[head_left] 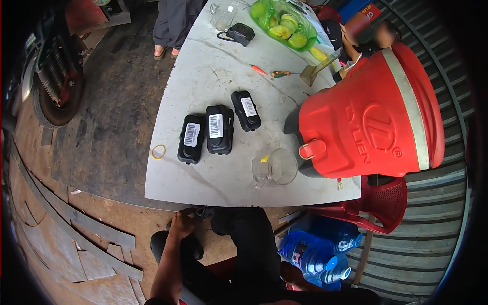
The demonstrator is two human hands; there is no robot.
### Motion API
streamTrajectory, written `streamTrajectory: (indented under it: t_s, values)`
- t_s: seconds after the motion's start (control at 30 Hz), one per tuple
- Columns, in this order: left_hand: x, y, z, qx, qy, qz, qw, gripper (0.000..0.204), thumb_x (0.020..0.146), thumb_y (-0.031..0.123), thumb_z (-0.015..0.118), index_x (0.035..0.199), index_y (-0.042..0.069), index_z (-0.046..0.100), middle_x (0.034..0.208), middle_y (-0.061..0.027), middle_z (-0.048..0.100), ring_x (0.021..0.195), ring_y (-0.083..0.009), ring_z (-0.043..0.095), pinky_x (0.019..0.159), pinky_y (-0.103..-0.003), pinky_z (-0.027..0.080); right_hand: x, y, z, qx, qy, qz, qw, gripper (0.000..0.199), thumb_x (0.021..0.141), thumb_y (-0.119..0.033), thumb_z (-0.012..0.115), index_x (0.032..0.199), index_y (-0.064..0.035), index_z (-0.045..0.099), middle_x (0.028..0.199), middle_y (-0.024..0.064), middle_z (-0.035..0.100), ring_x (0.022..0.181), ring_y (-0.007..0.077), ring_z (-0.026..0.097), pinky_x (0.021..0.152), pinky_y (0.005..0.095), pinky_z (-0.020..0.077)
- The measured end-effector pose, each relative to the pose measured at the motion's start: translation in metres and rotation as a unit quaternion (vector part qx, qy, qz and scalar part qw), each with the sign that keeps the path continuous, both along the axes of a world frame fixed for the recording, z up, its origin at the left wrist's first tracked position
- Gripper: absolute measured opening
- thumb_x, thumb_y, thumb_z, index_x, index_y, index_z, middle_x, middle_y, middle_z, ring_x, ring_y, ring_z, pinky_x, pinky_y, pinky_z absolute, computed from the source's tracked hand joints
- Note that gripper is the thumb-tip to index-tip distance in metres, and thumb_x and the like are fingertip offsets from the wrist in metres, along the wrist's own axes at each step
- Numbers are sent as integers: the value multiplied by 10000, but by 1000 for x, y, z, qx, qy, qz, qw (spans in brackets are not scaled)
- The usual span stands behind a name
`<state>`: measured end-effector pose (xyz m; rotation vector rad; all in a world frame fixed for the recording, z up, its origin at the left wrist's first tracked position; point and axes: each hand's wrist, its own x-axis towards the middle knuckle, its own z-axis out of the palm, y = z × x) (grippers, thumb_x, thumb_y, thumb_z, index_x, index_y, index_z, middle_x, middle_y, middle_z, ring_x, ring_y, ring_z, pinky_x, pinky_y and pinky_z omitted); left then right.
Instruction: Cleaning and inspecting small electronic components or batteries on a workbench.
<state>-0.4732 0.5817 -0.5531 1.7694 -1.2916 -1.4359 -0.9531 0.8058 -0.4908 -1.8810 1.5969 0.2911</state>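
Below the near table edge, by my left knee, my left hand (187, 221) is closed around a small dark thing (205, 211) too shadowed to name. Beside my right thigh hangs my right hand (291, 274), dark and partly hidden, its fingers not readable. On the white table (203, 91) lie three black lidded cases with barcode labels: a left case (189, 152), a middle case (219, 140) and a right case (246, 109). A yellow rubber band (158, 151) lies left of them, and a clear glass mug (282, 168) is to their right.
A large red cooler (361, 117) takes up the table's right side. Farther off lie a screwdriver (280, 74), a metal scraper (307, 76), a tape measure (240, 34) and a green bag of fruit (284, 28). Blue water bottles (307, 251) and a red chair (384, 206) are below right. Two people are beyond.
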Motion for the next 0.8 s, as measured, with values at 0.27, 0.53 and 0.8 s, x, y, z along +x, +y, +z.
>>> streamTrajectory:
  t_s: [0.27,0.53,0.8]
  values:
    - [19,-37,-67,-8,-57,-117,991,343,732,212,756,1028,60,669,979,-131,679,944,-310,611,842,-396,475,51,-74,32,64,-76,-193,976,351,896,-357,533,1093,-79,613,1059,170,646,960,373,615,828,420,490]
    - [2,-62,-80,36,33,-55,997,449,716,211,801,1119,67,666,918,-82,704,776,-167,643,698,-327,534,214,-338,84,88,-72,-259,959,325,876,-415,591,984,-118,663,1007,118,673,930,292,626,783,414,488]
    - [-4,-29,13,-55,-145,-61,986,481,694,263,780,1127,78,680,975,-158,706,804,-213,697,728,-325,545,-5,70,-61,49,-73,-254,963,298,849,-418,639,919,-132,690,922,92,666,869,253,618,713,424,486]
